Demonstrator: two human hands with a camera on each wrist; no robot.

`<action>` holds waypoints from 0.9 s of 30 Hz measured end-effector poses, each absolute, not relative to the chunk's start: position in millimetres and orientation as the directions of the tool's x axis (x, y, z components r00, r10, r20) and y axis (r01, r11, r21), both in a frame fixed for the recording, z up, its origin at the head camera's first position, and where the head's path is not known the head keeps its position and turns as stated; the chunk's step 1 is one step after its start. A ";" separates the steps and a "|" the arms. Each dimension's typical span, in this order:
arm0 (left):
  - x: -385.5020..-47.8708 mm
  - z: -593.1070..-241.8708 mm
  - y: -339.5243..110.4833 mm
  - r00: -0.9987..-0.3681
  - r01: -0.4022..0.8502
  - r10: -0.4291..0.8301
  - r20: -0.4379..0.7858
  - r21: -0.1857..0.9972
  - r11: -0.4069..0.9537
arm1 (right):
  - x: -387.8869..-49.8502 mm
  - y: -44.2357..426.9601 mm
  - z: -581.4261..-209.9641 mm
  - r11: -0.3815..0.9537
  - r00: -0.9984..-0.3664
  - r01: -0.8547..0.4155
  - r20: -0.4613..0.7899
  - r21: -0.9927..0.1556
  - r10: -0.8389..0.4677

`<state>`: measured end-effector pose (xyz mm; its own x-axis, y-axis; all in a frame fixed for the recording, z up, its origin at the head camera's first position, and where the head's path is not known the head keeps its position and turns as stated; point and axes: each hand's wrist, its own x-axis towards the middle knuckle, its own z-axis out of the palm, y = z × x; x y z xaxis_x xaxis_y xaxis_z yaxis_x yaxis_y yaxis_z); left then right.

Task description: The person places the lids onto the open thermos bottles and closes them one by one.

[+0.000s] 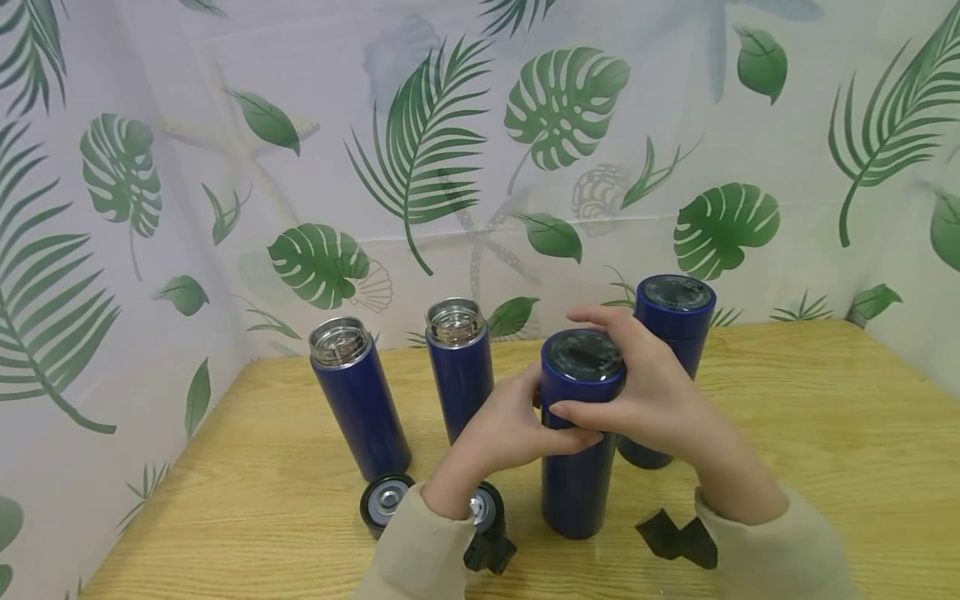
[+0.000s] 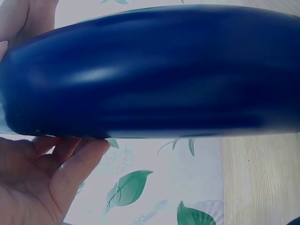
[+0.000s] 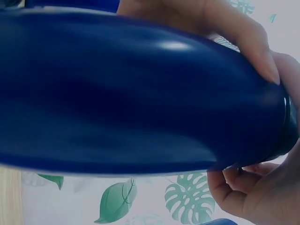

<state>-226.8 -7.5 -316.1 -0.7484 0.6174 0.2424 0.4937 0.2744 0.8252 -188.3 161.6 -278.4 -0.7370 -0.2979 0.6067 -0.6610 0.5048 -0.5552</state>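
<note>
1. Nearest, two beige sleeves (image 1: 420, 550) reach in from the bottom edge; a small black angular piece (image 1: 678, 537) shows beside the right one.
2. Two round black lids with silver-grey insides, a left lid (image 1: 387, 502) and a right lid (image 1: 486, 505), lie inside-up, the right one partly covered by the left wrist.
3. The dark-blue cylindrical bottle with a glossy black top (image 1: 576, 487) stands upright right of the lids; wood shows between its base and the right sleeve.
4. Both hands are clamped around this bottle's upper end, close together. The left hand (image 1: 513, 421) curls round just below the cap, thumb across the front; the right hand (image 1: 656, 387) grips higher, thumb in front, a finger arched behind the top.
5. Behind, two uncapped blue bottles with silver threaded necks, a left one (image 1: 363, 417) and a middle one (image 1: 459, 375), stand apart; a capped blue bottle (image 1: 675, 329) stands behind the right hand.
6. The yellow wood-grain table (image 1: 825, 433) widens toward its right edge; its left edge slants inward.
7. Farthest, a white cloth (image 1: 450, 250) printed with green leaves rises along the back and sides.
</note>
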 end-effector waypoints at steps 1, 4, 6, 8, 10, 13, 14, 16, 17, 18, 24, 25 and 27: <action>-226.8 -316.2 -7.4 -0.752 0.488 0.615 0.237 0.828 0.276 | -188.0 160.8 -278.1 0.513 -0.739 -0.657 0.608 -0.553 -0.291; -227.0 -316.8 -7.1 -0.755 0.480 0.613 0.233 0.833 0.274 | -187.2 159.7 -278.0 0.540 -0.749 -0.641 0.600 -0.546 -0.282; -227.1 -317.1 -7.0 -0.753 0.478 0.615 0.232 0.837 0.269 | -187.4 161.0 -278.4 0.553 -0.743 -0.646 0.599 -0.526 -0.298; -227.4 -317.1 -7.3 -0.749 0.476 0.621 0.231 0.839 0.262 | -188.3 164.2 -279.0 0.540 -0.730 -0.666 0.597 -0.515 -0.332; -227.7 -316.8 -8.0 -0.745 0.480 0.626 0.231 0.838 0.261 | -190.4 168.6 -279.8 0.463 -0.702 -0.708 0.599 -0.533 -0.384; -228.2 -316.3 -9.1 -0.739 0.479 0.633 0.231 0.841 0.252 | -194.9 174.5 -281.1 0.251 -0.649 -0.750 0.606 -0.612 -0.459; -228.4 -316.3 -9.3 -0.738 0.477 0.634 0.231 0.843 0.248 | -196.6 176.0 -281.7 0.176 -0.630 -0.752 0.614 -0.635 -0.476; -228.6 -316.3 -9.5 -0.739 0.460 0.635 0.226 0.857 0.230 | -199.7 177.6 -282.9 0.051 -0.595 -0.748 0.635 -0.662 -0.492; -228.8 -316.6 -9.4 -0.741 0.449 0.633 0.224 0.866 0.219 | -200.8 177.9 -283.4 0.025 -0.588 -0.748 0.645 -0.663 -0.488; -228.9 -316.9 -9.2 -0.744 0.439 0.630 0.222 0.873 0.211 | -201.6 178.0 -283.9 0.013 -0.583 -0.751 0.655 -0.660 -0.480; -227.7 -318.7 -5.4 -0.787 0.421 0.574 0.227 0.877 0.231 | -200.2 175.1 -283.8 0.142 -0.651 -0.740 0.647 -0.657 -0.398; -227.1 -318.7 -4.6 -0.798 0.421 0.559 0.226 0.873 0.247 | -199.6 174.4 -283.4 0.186 -0.669 -0.732 0.638 -0.656 -0.381; -225.9 -318.7 -2.7 -0.819 0.416 0.529 0.223 0.865 0.279 | -198.6 173.0 -282.8 0.265 -0.699 -0.712 0.624 -0.650 -0.349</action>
